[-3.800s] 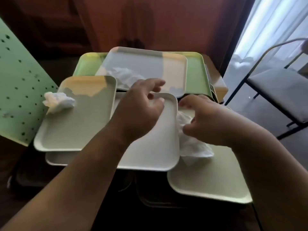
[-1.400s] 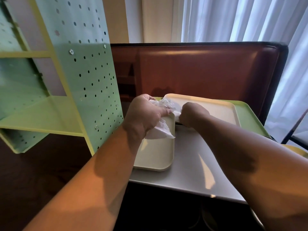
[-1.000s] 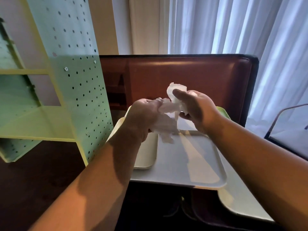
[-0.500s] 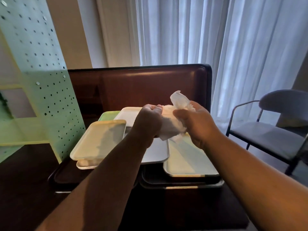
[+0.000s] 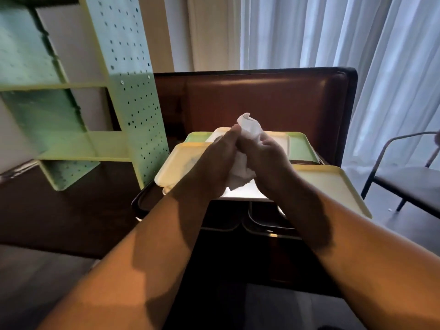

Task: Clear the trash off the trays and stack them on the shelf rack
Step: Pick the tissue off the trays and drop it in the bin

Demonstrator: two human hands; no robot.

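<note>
My left hand and my right hand are pressed together above the trays, squeezing a wad of crumpled white tissue between them; part of it pokes out on top and below. Under the hands lie several trays: a cream tray on the left, a cream tray on the right, a white tray behind, and a green tray at the back. The tray directly below the hands is mostly hidden.
A mint-green perforated shelf rack stands at the left, its shelf boards level with the trays. Dark trays sit beneath the light ones. A brown padded bench back rises behind. A metal-framed chair stands at the right by white curtains.
Both hands picked tissues off the trays, lifted them and bunched them into one wad. The hands are now closed tighter around it; my view swung back left toward the rack.
</note>
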